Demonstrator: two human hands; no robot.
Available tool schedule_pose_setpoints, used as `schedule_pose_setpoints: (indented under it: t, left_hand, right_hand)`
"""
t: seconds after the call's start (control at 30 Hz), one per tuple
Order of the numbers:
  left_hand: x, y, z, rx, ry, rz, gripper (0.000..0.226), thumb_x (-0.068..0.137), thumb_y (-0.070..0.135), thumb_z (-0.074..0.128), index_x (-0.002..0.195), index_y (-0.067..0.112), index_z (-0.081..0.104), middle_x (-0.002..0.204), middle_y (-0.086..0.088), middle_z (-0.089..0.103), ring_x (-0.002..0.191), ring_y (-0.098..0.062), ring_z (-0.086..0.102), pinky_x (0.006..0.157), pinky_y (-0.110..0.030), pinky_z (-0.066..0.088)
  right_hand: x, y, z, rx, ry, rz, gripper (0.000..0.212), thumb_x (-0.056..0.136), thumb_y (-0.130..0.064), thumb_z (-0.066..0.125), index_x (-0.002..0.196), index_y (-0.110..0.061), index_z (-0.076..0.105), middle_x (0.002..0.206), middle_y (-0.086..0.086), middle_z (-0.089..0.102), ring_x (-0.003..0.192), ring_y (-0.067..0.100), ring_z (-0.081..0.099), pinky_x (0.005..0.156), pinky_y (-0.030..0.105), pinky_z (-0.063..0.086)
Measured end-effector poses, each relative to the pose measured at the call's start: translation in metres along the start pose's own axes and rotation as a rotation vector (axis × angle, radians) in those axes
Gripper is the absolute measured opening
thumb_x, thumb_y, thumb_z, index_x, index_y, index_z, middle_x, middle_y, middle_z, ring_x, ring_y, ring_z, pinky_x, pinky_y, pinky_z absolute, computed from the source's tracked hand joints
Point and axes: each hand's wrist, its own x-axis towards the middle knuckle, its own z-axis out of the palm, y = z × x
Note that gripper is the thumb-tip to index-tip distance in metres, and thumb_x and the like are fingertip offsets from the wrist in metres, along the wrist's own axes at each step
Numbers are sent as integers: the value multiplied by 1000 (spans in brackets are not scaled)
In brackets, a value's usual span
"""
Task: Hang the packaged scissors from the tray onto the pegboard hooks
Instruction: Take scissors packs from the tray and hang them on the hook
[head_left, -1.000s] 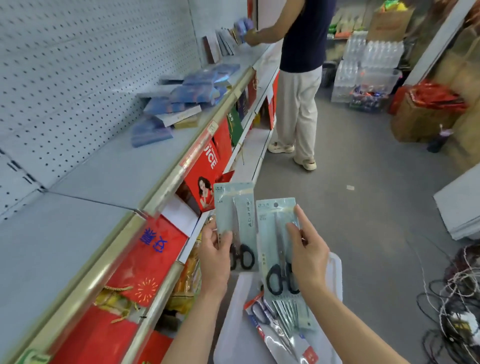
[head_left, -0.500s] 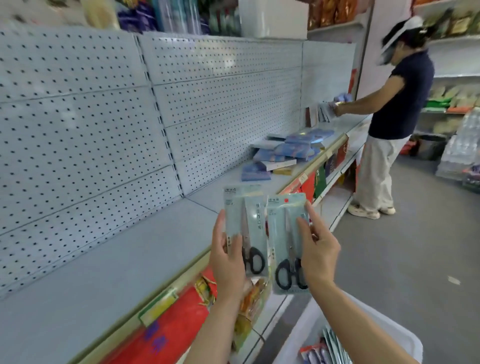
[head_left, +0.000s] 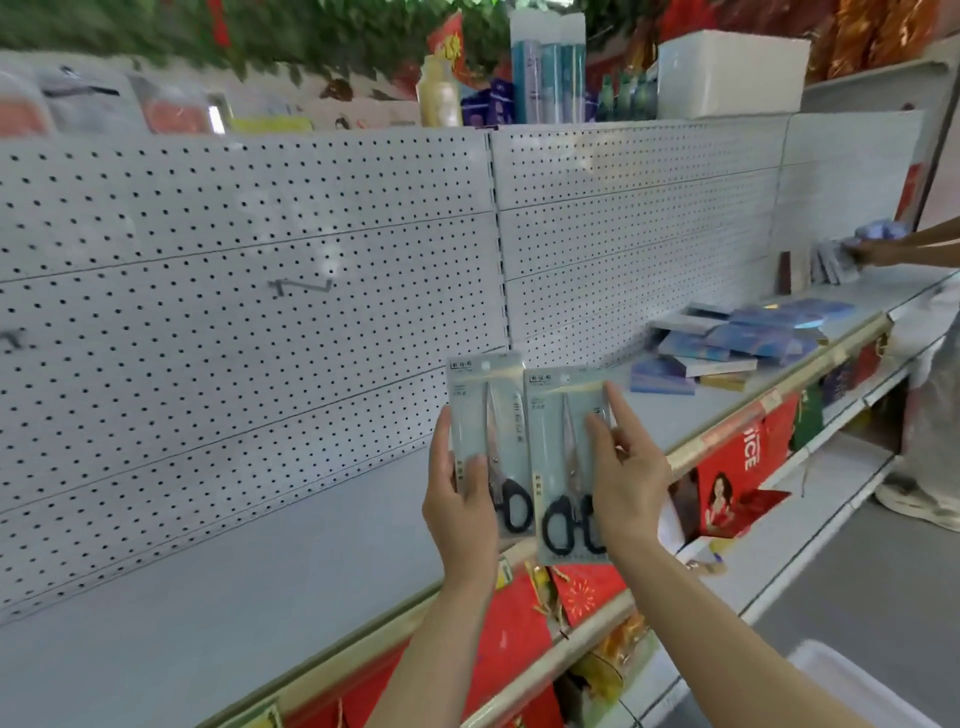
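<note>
I hold two pale blue scissor packs upright in front of the shelf. My left hand (head_left: 460, 506) grips the left scissors pack (head_left: 493, 410) by its lower left edge. My right hand (head_left: 626, 478) pinches the right scissors pack (head_left: 558, 452) from its right side; this pack overlaps the left one slightly. Both show black-handled scissors. The white pegboard (head_left: 260, 312) rises behind the shelf. One metal hook (head_left: 304, 285) sticks out up and left of the packs, and another hook (head_left: 13, 338) sits at the far left edge. A corner of the white tray (head_left: 852, 680) shows at bottom right.
A grey shelf (head_left: 234, 571) runs below the pegboard, with a heap of blue booklets (head_left: 727, 343) at its right end. Another person's arm (head_left: 914, 244) reaches over that end. Bottles and boxes stand on top of the pegboard wall. Red packaged goods fill the lower shelves.
My view has swung up and left, from the tray and floor to the pegboard. Both hands rose with the two packs, still held side by side. The hooks have come into view.
</note>
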Motion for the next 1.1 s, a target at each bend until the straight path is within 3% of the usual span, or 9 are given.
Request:
schedule_pose_setpoints:
  t: [0.07,0.13,0.27,0.43,0.5,0.6,0.73,0.93,1.1]
  left_hand:
    - [7,2,-13,-8,49,26,54,98,18,57,136,54,44,81,0,60,74,-15,56,91,-40,49]
    - [16,5,-24,-18,100,51,56,97,17,58,134,56,45,78,0,59,64,-9,44,77,-31,47]
    - [33,16,-43,10,193,96,54,98,16,57,137,52,45,114,-22,63,65,-9,45,70,-21,44]
    - [42,28,-68,24,308,133,59,97,13,56,132,59,44,101,-16,66,81,-26,61,80,-28,48]
    - [46,33,-78,22,347,136,59,97,13,56,131,60,44,98,-14,67,72,-26,56,74,-22,49]
    - [56,38,-89,51,401,146,56,97,14,56,133,56,46,78,-8,60,56,-10,35,63,-21,41]
    - [78,49,-89,73,389,161,53,97,11,55,139,42,47,72,7,55,53,11,46,59,-3,41]
    - [113,53,-82,72,341,144,60,96,10,57,135,54,45,70,14,48,56,-6,40,60,-13,43]
    - [124,51,-75,119,357,97,60,97,6,54,141,46,44,70,12,47,59,24,45,60,-10,40]
  right_hand:
    - [-1,-3,15,1,-25,0,39,94,-23,61,129,-38,57,72,-20,53,50,0,33,60,18,39]
    - [-2,-7,30,7,-66,-3,39,93,-23,62,128,-40,57,73,-17,55,50,0,35,61,20,39]
    - [0,-16,60,59,-178,-15,40,93,-21,62,123,-47,55,71,-17,58,50,3,30,56,21,37]
    - [-5,-28,95,134,-293,-47,40,93,-21,63,126,-42,57,67,-23,52,50,3,28,52,15,36]
    - [-9,-32,106,155,-332,-45,39,93,-21,63,127,-40,58,62,-24,50,52,5,27,52,13,36]
    - [-16,-32,117,184,-352,-51,40,93,-20,63,125,-43,56,52,-21,45,54,8,24,52,14,33]
    - [-19,-34,126,189,-326,-68,39,93,-22,63,126,-41,58,50,-18,43,52,7,23,52,12,32]
    - [-18,-43,137,206,-295,-69,39,93,-22,62,127,-41,58,52,-23,49,51,5,28,56,11,37]
    - [-19,-40,140,201,-278,-77,39,93,-21,62,125,-44,57,51,-19,43,53,6,26,56,15,35]
